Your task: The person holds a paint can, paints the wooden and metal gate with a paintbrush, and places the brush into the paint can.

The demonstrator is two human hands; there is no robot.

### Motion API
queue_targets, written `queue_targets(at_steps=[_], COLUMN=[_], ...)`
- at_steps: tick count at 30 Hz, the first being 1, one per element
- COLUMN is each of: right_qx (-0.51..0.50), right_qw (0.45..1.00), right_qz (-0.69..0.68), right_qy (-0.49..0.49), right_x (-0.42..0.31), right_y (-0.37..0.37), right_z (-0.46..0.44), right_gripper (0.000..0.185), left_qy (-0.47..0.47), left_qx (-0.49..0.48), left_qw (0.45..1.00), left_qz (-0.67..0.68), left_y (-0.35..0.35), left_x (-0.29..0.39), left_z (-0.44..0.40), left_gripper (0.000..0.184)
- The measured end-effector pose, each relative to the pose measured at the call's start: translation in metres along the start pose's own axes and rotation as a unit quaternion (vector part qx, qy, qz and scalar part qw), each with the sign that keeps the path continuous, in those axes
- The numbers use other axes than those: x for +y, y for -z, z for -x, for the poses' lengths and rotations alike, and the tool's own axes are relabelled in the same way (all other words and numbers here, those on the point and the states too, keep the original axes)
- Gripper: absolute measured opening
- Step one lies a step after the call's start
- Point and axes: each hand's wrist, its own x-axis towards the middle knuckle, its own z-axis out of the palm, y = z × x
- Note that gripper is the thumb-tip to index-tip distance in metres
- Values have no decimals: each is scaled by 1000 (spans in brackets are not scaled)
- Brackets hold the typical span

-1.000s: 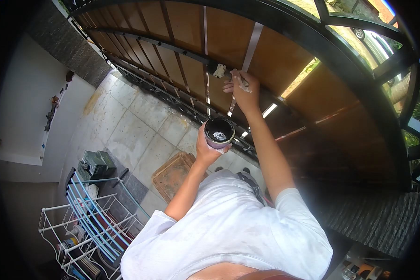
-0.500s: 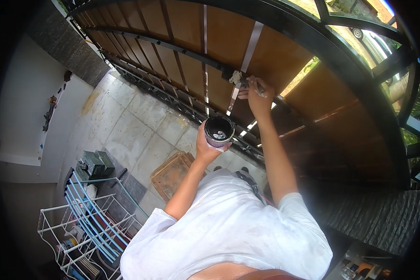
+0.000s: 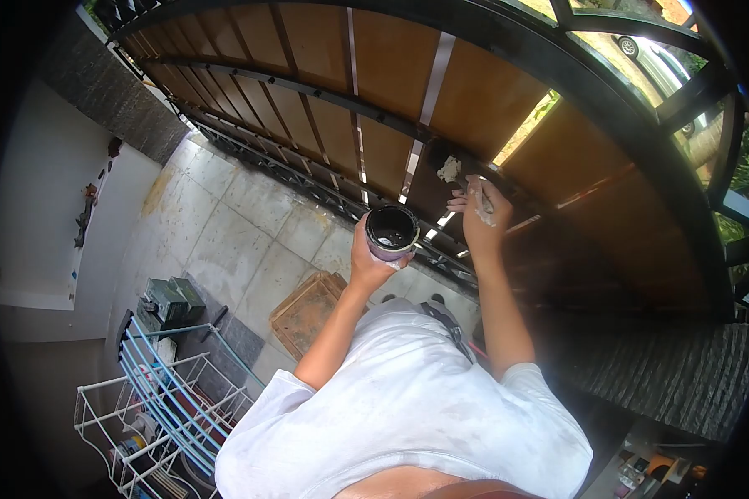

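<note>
My left hand is wrapped round a small open paint can, held upright in front of my body. Its inside is coated black, with a pale glint at the bottom. My right hand, smeared with whitish paint, is closed on a paintbrush. A cream, crusted patch shows on the brush near its head; the dark bristles are hard to tell from the dark panel behind. The brush is at the brown panels of a black metal gate, by a horizontal rail. Whether the bristles touch it I cannot tell.
A worn brown wooden board lies on the tiled floor. A white and blue drying rack stands at lower left, near a green box. A ridged dark stone surface is at right. Beyond the gate is a car.
My right hand and the brush have moved down and to the right along the gate. My left hand keeps the can in nearly the same place. The view has shifted slightly.
</note>
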Motion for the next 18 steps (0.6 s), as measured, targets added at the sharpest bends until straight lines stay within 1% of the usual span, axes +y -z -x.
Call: queue_targets(at_steps=[1, 4, 5, 7, 8, 11, 12, 15, 18], right_qx=[-2, -34, -52, -89, -100, -127, -148, -111, -113], right_qw=[1000, 987, 977, 946, 925, 900, 898, 879, 887], right_qz=[15, 67, 104, 176, 181, 186, 200, 235, 292], right_qy=[18, 141, 181, 258, 320, 374, 363, 399, 339], right_x=[-1, 1, 0, -17, -6, 12, 12, 13, 9], right_y=[2, 4, 5, 5, 4, -3, -5, -8, -3], right_z=[2, 4, 4, 0, -6, -22, -26, -37, -27], right_gripper=[22, 18, 18, 21, 29, 32, 33, 27, 29], left_qy=[3, 11, 14, 14, 12, 8, 6, 4, 11], left_qx=[-1, -11, -16, -23, -24, -25, -25, -27, -30], left_qw=[1000, 1000, 999, 999, 999, 1000, 999, 999, 999], left_qz=[6, 25, 33, 29, 18, 15, 19, 24, 28], left_y=[-1, -4, -5, -7, -8, -9, -10, -11, -11], left_x=[1, 2, 3, 3, 3, 1, 0, 0, 1], left_z=[-1, -1, -1, -1, -1, 3, 4, 7, 6], left_gripper=[110, 109, 109, 109, 109, 109, 109, 109, 109])
